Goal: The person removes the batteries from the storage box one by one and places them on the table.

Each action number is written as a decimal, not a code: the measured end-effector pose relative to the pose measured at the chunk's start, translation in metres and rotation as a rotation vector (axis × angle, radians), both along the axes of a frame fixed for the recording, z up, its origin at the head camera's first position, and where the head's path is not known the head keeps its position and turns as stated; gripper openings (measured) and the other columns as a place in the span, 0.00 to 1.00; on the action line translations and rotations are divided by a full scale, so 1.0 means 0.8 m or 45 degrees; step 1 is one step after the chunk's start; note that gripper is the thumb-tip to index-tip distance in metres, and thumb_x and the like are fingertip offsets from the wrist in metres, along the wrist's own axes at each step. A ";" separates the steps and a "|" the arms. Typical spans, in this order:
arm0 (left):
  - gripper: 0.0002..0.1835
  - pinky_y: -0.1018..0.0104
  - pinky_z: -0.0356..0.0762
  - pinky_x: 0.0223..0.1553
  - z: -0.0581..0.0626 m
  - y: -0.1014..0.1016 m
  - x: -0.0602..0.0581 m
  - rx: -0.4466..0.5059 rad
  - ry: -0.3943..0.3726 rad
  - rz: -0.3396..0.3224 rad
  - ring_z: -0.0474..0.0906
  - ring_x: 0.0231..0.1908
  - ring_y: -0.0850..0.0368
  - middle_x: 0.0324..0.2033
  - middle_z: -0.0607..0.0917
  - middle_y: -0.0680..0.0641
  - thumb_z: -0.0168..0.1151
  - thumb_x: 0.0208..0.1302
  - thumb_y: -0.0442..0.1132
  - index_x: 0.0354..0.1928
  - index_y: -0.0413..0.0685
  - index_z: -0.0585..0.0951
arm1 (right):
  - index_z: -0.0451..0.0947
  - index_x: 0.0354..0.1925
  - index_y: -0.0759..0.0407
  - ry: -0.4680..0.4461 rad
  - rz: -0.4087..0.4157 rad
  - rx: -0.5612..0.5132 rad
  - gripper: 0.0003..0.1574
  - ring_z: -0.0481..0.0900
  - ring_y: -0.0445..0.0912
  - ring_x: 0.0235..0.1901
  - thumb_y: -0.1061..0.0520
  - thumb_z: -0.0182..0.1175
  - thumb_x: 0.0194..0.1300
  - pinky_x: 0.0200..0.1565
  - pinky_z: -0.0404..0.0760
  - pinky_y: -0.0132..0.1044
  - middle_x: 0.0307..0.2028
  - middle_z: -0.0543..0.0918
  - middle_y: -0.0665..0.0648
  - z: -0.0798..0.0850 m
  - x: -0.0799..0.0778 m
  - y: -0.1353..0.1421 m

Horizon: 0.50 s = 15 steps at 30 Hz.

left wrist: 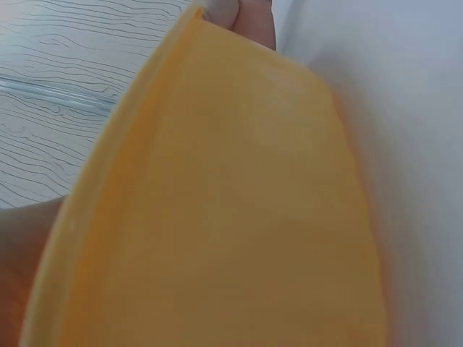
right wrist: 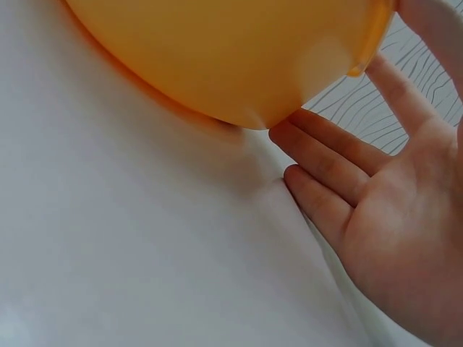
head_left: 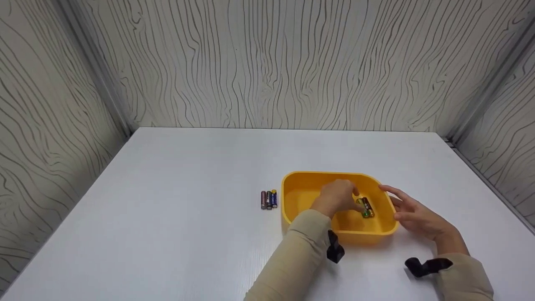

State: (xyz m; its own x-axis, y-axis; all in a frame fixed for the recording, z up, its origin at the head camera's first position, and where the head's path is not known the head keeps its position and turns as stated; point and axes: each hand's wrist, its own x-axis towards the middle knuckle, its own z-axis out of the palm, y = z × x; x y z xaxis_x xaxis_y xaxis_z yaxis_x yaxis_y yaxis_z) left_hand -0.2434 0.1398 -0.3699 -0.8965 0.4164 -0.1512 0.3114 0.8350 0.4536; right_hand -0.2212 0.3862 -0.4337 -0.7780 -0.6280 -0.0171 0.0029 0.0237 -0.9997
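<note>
A yellow plastic bin [head_left: 309, 175] stands on the white table. My left hand [head_left: 337, 195] reaches down inside it, fingers bent, with thumb and forefinger at a green-ended battery [head_left: 365, 214]. A dark battery [head_left: 368, 204] lies right beside that one on the bin's floor. The left wrist view is mostly filled by the bin's outer wall [left wrist: 239, 181], and the battery grip is hidden there. Against the bin's right end rests my right hand [head_left: 422, 217], its fingers extended. In the right wrist view the fingers [right wrist: 329, 163] touch or nearly touch the yellow wall.
Several small cylindrical batteries [head_left: 269, 200] lie side by side just left of the bin. The white tabletop [head_left: 167, 209] extends left and behind. Wood-patterned panels [head_left: 267, 62] enclose the back and sides.
</note>
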 end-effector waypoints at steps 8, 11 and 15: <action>0.23 0.65 0.70 0.57 0.000 0.014 -0.001 -0.008 -0.027 0.097 0.74 0.39 0.63 0.44 0.86 0.61 0.73 0.50 0.55 0.50 0.61 0.83 | 0.46 0.74 0.40 -0.010 0.040 -0.033 0.42 0.70 0.31 0.63 0.68 0.45 0.71 0.63 0.69 0.23 0.67 0.65 0.33 0.000 0.000 0.000; 0.23 0.66 0.71 0.55 -0.002 0.019 0.000 -0.014 -0.020 0.118 0.74 0.38 0.63 0.42 0.86 0.61 0.74 0.49 0.56 0.48 0.60 0.84 | 0.47 0.74 0.39 -0.019 0.025 -0.026 0.42 0.71 0.32 0.63 0.67 0.46 0.71 0.63 0.69 0.23 0.66 0.65 0.34 0.001 0.001 0.001; 0.23 0.66 0.71 0.55 -0.006 0.026 0.001 -0.033 -0.021 0.145 0.73 0.36 0.62 0.39 0.86 0.60 0.74 0.47 0.57 0.46 0.61 0.85 | 0.47 0.74 0.39 -0.011 -0.011 0.021 0.41 0.71 0.31 0.63 0.65 0.47 0.71 0.62 0.70 0.23 0.66 0.65 0.33 0.000 0.003 0.002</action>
